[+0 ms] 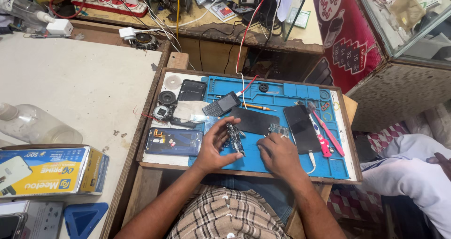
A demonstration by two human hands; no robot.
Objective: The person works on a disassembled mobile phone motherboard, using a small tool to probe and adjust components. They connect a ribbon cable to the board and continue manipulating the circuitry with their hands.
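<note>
My left hand [213,145] holds a narrow phone circuit board [234,138] upright on its edge over the blue repair mat [282,91]. My right hand [278,152] rests on the mat just right of the board, fingers curled, a ring on one finger; whether it pinches anything is hidden. A black phone panel [256,120] lies just behind the hands. A blue opened phone body [174,141] lies left of my left hand. A black smartphone [302,127] lies face up to the right.
A small keypad phone [221,104] with red and white leads, an orange-handled tool [258,107], a pink toothbrush [324,126] and a black back cover [191,89] sit on the tray. A boxed item [51,171] and a plastic bottle [33,125] stand on the left table. Another person's white sleeve [413,168] is at the right.
</note>
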